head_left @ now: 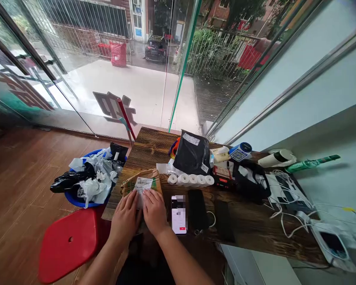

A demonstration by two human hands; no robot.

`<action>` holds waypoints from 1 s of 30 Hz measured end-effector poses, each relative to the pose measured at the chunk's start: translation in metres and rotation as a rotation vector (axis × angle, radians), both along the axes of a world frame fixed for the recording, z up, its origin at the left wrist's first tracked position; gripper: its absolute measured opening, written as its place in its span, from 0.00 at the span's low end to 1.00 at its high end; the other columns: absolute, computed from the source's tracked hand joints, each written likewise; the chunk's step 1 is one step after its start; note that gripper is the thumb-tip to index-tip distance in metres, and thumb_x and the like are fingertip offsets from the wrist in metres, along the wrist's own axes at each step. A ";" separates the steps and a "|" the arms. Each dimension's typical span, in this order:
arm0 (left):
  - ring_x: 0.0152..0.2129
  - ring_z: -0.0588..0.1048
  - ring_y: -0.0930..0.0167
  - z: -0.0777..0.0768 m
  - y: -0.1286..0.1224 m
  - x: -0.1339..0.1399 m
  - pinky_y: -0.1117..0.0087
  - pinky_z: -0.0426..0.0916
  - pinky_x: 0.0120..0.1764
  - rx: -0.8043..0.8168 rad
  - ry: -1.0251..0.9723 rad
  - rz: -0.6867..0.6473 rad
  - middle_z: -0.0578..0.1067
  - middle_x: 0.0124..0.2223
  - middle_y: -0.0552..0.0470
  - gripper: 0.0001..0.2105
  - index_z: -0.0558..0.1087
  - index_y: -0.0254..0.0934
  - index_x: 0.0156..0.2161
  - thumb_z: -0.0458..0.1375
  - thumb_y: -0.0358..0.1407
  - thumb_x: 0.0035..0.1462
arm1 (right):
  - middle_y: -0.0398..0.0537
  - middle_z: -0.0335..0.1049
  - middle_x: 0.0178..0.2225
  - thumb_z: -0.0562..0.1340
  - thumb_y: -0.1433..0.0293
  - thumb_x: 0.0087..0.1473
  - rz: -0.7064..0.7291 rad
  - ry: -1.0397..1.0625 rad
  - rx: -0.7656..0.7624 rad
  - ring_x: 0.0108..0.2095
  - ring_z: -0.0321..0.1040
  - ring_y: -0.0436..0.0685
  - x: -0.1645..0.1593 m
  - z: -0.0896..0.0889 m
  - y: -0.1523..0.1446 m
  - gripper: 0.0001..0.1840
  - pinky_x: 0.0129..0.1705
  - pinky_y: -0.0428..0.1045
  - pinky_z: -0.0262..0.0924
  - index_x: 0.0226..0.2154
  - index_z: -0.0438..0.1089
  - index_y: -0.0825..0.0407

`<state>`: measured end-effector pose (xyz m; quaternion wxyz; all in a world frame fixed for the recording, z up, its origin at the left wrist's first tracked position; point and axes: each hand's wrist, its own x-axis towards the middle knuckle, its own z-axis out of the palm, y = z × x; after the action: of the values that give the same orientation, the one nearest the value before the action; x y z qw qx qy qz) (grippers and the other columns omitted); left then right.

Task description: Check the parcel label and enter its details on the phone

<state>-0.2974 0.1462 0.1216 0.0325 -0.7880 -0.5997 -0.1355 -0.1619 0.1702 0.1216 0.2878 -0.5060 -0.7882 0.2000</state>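
Observation:
A crumpled brown parcel (156,184) with green print lies at the table's left front, a white barcode label (144,183) on its top. My left hand (127,211) lies on the parcel's left part, its fingers stretched towards the label's lower left edge. On the right side of the label rests my right hand (154,209), fingers laid over the label and close together. Both thumbs are mostly hidden, and the hands cover the near part of the parcel. Just right of my right hand is a phone (178,221) with a lit screen.
Several white paper rolls (192,180) line up before a black parcel (191,155). A dark phone-like slab (198,209) with a ring strap lies right of the lit phone. Cables (281,213) spread across the right end. A blue bin (74,202) full of wrappers and a red stool (68,245) stand left.

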 end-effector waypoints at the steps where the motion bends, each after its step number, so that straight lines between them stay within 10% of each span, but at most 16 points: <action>1: 0.52 0.67 0.59 -0.002 0.000 0.000 0.57 0.62 0.53 0.008 0.019 -0.001 0.70 0.55 0.35 0.22 0.65 0.24 0.55 0.50 0.34 0.57 | 0.48 0.69 0.53 0.54 0.75 0.56 0.008 -0.025 -0.006 0.56 0.59 0.57 -0.003 -0.003 0.005 0.21 0.58 0.56 0.54 0.52 0.66 0.51; 22: 0.40 0.67 0.60 0.010 0.018 -0.006 0.57 0.60 0.45 -0.144 -0.003 0.020 0.73 0.46 0.42 0.23 0.68 0.39 0.56 0.52 0.35 0.53 | 0.48 0.62 0.59 0.54 0.80 0.51 -0.027 -0.203 -0.154 0.56 0.58 0.60 -0.011 0.002 0.014 0.31 0.58 0.59 0.53 0.58 0.58 0.54; 30: 0.37 0.70 0.57 0.025 0.033 -0.015 0.56 0.63 0.38 -0.216 -0.013 -0.018 0.74 0.40 0.42 0.20 0.72 0.42 0.51 0.48 0.36 0.55 | 0.48 0.74 0.30 0.53 0.70 0.60 -0.386 0.063 0.113 0.33 0.70 0.53 0.043 0.001 -0.019 0.11 0.36 0.48 0.67 0.37 0.71 0.50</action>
<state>-0.3125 0.1788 0.1463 -0.0577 -0.7912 -0.6041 -0.0754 -0.1191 0.1510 0.1226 0.3732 -0.6243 -0.6770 0.1125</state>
